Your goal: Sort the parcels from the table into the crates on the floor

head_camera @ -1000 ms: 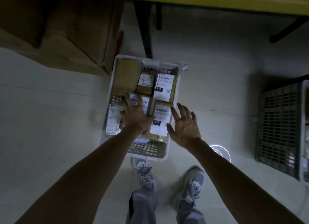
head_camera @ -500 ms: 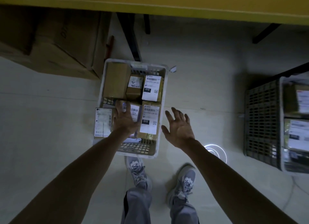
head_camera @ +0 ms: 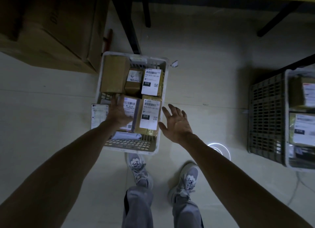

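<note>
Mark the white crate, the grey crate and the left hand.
white crate (head_camera: 136,152): head view, on its near rim.
grey crate (head_camera: 265,117): head view, on its slotted left wall.
left hand (head_camera: 119,114): head view, on its back.

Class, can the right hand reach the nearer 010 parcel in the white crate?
Probably yes: the right hand hovers open just beside the nearer 010 parcel, whose top is uncovered.

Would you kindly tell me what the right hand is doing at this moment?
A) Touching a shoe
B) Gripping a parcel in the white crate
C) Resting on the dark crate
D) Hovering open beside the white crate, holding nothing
D: the right hand is beside the white crate with its fingers spread and nothing in it, while the left hand rests on a parcel inside.
</note>
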